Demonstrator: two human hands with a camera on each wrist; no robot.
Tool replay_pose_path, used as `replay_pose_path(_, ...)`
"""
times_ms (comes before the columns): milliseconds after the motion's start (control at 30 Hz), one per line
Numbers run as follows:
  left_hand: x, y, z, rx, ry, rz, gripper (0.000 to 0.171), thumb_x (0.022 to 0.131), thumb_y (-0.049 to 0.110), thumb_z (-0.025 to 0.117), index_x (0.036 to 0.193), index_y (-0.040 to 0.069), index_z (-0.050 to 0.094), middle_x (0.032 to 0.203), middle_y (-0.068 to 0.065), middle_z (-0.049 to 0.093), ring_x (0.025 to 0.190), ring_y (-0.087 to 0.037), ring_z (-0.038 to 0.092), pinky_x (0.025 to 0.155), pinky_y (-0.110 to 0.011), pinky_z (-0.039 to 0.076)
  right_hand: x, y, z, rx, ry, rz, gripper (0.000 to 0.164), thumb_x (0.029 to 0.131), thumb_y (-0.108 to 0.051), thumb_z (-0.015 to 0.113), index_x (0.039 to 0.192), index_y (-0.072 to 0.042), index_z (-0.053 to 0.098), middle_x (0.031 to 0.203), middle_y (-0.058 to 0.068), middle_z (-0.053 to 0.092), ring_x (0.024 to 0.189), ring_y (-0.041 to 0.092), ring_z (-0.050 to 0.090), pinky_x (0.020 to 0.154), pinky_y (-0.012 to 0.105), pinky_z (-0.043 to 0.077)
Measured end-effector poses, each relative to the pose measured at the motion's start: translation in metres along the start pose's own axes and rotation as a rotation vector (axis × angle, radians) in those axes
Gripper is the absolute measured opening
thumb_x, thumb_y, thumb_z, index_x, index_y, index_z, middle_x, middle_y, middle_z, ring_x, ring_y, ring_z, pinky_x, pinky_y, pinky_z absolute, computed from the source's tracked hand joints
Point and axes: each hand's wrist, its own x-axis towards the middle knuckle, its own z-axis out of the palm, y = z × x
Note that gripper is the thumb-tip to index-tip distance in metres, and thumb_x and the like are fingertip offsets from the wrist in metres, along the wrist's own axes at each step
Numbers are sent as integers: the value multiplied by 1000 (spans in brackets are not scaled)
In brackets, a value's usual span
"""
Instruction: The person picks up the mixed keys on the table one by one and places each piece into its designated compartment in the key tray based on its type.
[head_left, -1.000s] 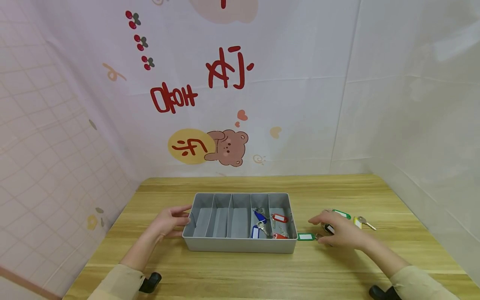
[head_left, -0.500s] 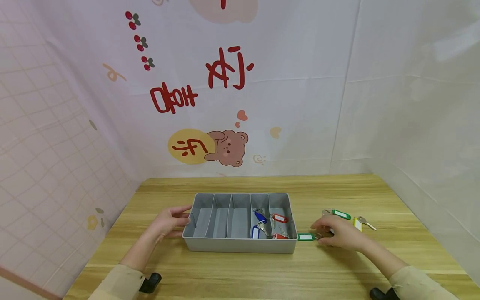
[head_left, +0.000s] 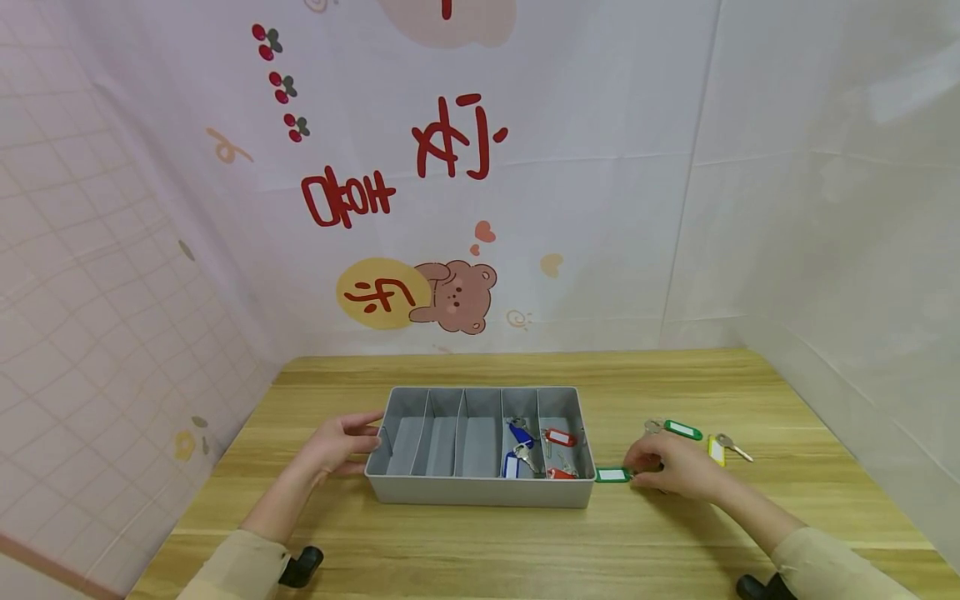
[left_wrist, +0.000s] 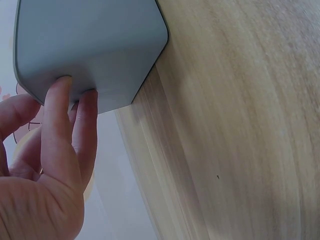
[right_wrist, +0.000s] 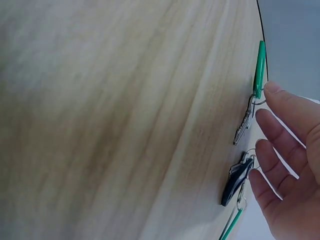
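As seen from the head, find the green key tag (head_left: 612, 475) flat on the table (head_left: 480, 550), just beside the grey tray (head_left: 480, 490); probably light, stiff, slick, best pinched by its edges. From the left wrist, note the left hand (left_wrist: 52, 170) laid straight-fingered against the tray. From the right wrist, see the right hand (right_wrist: 302, 192) with thumb and forefinger parted beside the metal ring (right_wrist: 260, 103); hard to judge any contact.

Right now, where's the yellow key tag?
In the head view, the yellow key tag lies on the wooden table toward the right, just beyond the right hand, beside a silver key.
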Motion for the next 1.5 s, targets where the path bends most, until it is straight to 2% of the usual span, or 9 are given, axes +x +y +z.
replay_pose_path(267,-1,0,1,-1,4,-1,57,92,-4,65,145,-3,46,126,-28,57,98,-30,67,72,-44,59,4,0,2,-48,-19,18,16,80,-20,85,89,-20,72,84,-16,67,72,-1,55,60,22,49)
replay_pose_path(500,-3,1,2,14,8,-2,57,92,-3,65,145,-2,46,130,-31,54,99,-31,67,72,-44,59,5,-1,3,-56,-21,26,15,80,-14,84,86,-22,72,82,-19,64,69,-2,50,59,22,45)
replay_pose_path(667,-2,1,2,9,3,2,56,92,-4,64,145,-3,45,129,-31,55,99,-32,67,72,-44,59,5,-2,3,-61,-22,44,16,81,-10,82,84,-23,72,80,-19,64,71,-2,52,60,23,47)
replay_pose_path(933,-2,0,0,12,-12,6,57,93,-3,63,146,-4,44,130,-31,55,100,-34,66,73,-44,59,4,-4,0,-9,-11,70,13,83,-9,79,83,-19,72,79,-17,65,71,-1,58,62,24,51)
replay_pose_path(1167,-2,1,1,15,7,-1,57,92,-3,65,145,-3,46,128,-30,56,98,-31,67,72,-44,59,4,-6,-4,13,9,87,12,85,-9,78,83,-19,71,80,-15,66,72,1,60,62,23,52)
replay_pose_path(1500,-2,0,1,5,2,-3,57,92,-3,64,146,-3,45,129,-30,55,98,-31,67,73,-43,59,2,-7,-15,-11,42,191,12,90,-16,74,83,-25,68,75,-18,61,66,0,53,58,23,46)
